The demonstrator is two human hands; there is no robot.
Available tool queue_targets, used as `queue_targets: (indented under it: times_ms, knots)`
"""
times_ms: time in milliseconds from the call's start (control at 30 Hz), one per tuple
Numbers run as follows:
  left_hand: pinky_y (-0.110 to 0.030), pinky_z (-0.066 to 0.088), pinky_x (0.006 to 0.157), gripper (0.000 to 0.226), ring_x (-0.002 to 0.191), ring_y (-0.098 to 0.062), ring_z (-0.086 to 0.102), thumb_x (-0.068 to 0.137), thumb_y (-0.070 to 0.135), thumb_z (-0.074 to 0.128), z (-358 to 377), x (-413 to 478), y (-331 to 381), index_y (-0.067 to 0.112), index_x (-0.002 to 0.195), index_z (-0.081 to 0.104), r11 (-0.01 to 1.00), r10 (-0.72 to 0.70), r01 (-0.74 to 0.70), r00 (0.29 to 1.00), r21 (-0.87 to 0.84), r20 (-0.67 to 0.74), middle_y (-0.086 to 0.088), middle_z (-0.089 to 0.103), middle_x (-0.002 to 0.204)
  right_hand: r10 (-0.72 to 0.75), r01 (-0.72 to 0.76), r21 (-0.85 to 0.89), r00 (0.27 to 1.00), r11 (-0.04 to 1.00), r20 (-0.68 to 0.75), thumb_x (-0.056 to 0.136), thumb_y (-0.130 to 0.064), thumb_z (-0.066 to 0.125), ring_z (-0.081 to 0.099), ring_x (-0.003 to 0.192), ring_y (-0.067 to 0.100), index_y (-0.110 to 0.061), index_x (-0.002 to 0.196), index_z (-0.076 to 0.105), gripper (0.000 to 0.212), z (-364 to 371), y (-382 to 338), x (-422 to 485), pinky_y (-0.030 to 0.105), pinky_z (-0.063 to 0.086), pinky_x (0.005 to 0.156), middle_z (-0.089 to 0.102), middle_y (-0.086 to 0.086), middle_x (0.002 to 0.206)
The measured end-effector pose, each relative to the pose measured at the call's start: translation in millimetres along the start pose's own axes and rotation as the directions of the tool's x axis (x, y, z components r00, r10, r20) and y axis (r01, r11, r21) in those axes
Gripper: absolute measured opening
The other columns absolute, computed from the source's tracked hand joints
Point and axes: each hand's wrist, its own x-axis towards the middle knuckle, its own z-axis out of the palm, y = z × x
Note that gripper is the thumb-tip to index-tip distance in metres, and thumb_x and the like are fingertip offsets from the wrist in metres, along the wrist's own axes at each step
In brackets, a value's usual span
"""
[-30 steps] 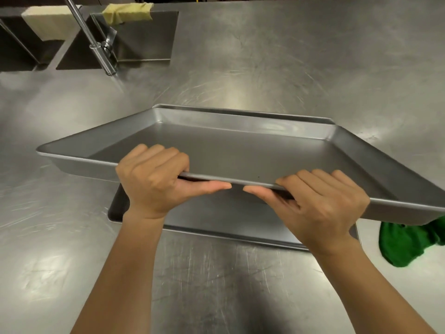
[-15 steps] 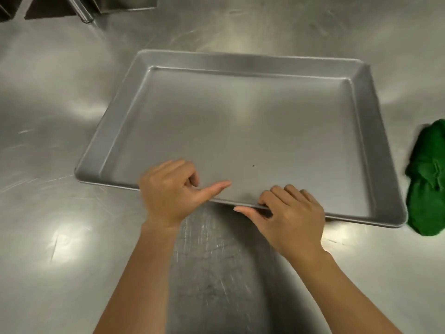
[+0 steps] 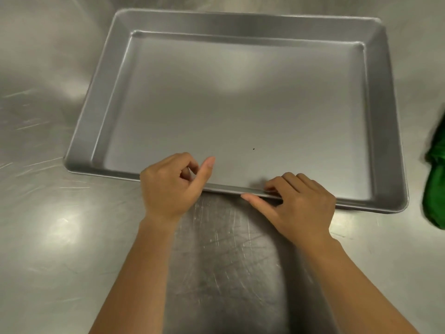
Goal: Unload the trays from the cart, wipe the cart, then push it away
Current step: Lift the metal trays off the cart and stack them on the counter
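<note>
Flat on the scratched steel counter (image 3: 60, 237) lies a large metal tray (image 3: 240, 104), its long sides running left to right and its shallow walls sloping up to a rolled rim. Its floor is bare apart from one tiny dark speck (image 3: 253, 149) near the front. Whether another tray sits beneath it cannot be told from this angle.

Starting at the left, bright patches of reflected light spread over the counter beside the tray's near left corner. Next comes the left hand (image 3: 168, 186), at the tray's near rim and left of its middle. Its fingers are loosely curled toward the palm with nothing in them, and the thumb sticks out to the right above the tray floor; the hand covers a stretch of the rim, but whether it presses on the metal cannot be told. Between the two forearms the counter shows a dark, heavily scratched patch.

Further right, the right hand (image 3: 301, 203) is at the same near rim. Its fingertips curl over the top of the edge while the thumb lies along the outer side, pointing left, so the rim is lightly pinched between them. Both bare forearms run down to the bottom of the view.

At the far right edge, a crumpled green cloth (image 3: 435, 189) lies on the counter, near the tray's right side but apart from it, partly cut off by the frame.
</note>
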Motion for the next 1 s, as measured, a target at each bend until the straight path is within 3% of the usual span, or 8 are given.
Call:
queue_targets:
  times_ms: [100, 167, 267, 300, 433, 600, 700, 1000]
  knots:
    - [-0.021, 0.040, 0.048, 0.068, 0.044, -0.008, 0.045, 0.101, 0.065, 0.045, -7, 9, 11, 0.015, 0.058, 0.063, 0.999, -0.029, 0.031, 0.994, -0.021, 0.107, 0.012, 0.047, 0.050, -0.021, 0.019, 0.035, 0.998, 0.999, 0.052, 0.083, -0.077, 0.061, 0.063, 0.060, 0.015, -0.021, 0.072, 0.073, 0.058, -6, 10, 5, 0.028, 0.046, 0.051, 0.069, -0.006, 0.067]
    - [-0.021, 0.045, 0.055, 0.062, 0.047, 0.001, 0.050, 0.095, 0.069, 0.048, -15, 16, 17, 0.019, 0.067, 0.070, 0.993, -0.113, 0.117, 0.969, -0.004, 0.217, 0.019, 0.053, 0.056, 0.034, -0.052, 0.117, 0.987, 0.992, 0.155, 0.084, -0.080, 0.053, 0.067, 0.067, 0.013, -0.024, 0.079, 0.075, 0.061, -20, 13, 13, 0.024, 0.049, 0.056, 0.071, -0.009, 0.075]
    - [-0.013, 0.045, 0.059, 0.044, 0.064, 0.003, 0.066, 0.091, 0.064, 0.053, -46, 40, 33, 0.027, 0.096, 0.076, 0.970, -0.175, 0.204, 0.963, -0.132, 0.203, 0.025, 0.069, 0.084, 0.188, -0.284, 0.435, 0.950, 0.854, 0.251, 0.083, -0.080, 0.051, 0.066, 0.096, 0.001, -0.034, 0.104, 0.071, 0.054, -56, 3, 44, 0.022, 0.055, 0.080, 0.069, -0.019, 0.104]
    - [-0.014, 0.048, 0.062, 0.038, 0.075, 0.001, 0.070, 0.091, 0.059, 0.055, -62, 56, 45, 0.029, 0.104, 0.074, 0.954, -0.167, 0.201, 0.972, -0.221, 0.166, 0.023, 0.072, 0.093, 0.176, -0.271, 0.529, 0.959, 0.804, 0.224, 0.083, -0.074, 0.057, 0.063, 0.105, -0.002, -0.036, 0.112, 0.068, 0.049, -74, -3, 62, 0.023, 0.054, 0.089, 0.067, -0.021, 0.113]
    - [-0.037, 0.056, 0.098, 0.035, 0.111, -0.014, 0.071, 0.098, 0.048, 0.056, -134, 123, 107, 0.026, 0.125, 0.063, 0.886, 0.040, -0.044, 0.999, -0.461, -0.017, 0.007, 0.070, 0.122, 0.079, -0.038, 0.711, 0.997, 0.702, -0.025, 0.089, -0.052, 0.063, 0.061, 0.119, 0.002, -0.031, 0.129, 0.058, 0.046, -173, -33, 146, 0.018, 0.048, 0.100, 0.064, -0.013, 0.130]
    - [-0.040, 0.055, 0.101, 0.058, 0.120, -0.025, 0.067, 0.097, 0.071, 0.047, -221, 164, 176, 0.026, 0.134, 0.053, 0.784, 0.235, -0.316, 0.948, -0.534, -0.216, -0.003, 0.063, 0.133, -0.093, 0.272, 0.752, 0.958, 0.601, -0.272, 0.096, -0.055, 0.056, 0.057, 0.132, 0.024, -0.022, 0.135, 0.052, 0.052, -285, -58, 203, 0.045, 0.051, 0.103, 0.059, 0.004, 0.140]
    - [-0.042, 0.054, 0.104, 0.061, 0.123, -0.023, 0.066, 0.095, 0.073, 0.048, -243, 154, 196, 0.028, 0.135, 0.055, 0.802, 0.280, -0.357, 0.933, -0.478, -0.227, -0.002, 0.063, 0.136, -0.133, 0.321, 0.714, 0.942, 0.623, -0.308, 0.096, -0.056, 0.054, 0.058, 0.130, 0.023, -0.016, 0.135, 0.053, 0.056, -313, -64, 202, 0.047, 0.053, 0.101, 0.060, 0.005, 0.139]
    - [-0.042, 0.051, 0.107, 0.062, 0.127, -0.024, 0.064, 0.096, 0.069, 0.052, -301, 111, 249, 0.023, 0.137, 0.055, 0.837, 0.299, -0.413, 0.895, -0.360, -0.331, 0.005, 0.063, 0.136, -0.232, 0.440, 0.776, 0.898, 0.452, -0.374, 0.096, -0.055, 0.056, 0.058, 0.130, 0.026, -0.016, 0.135, 0.055, 0.056, -362, -78, 185, 0.053, 0.052, 0.100, 0.061, 0.007, 0.139]
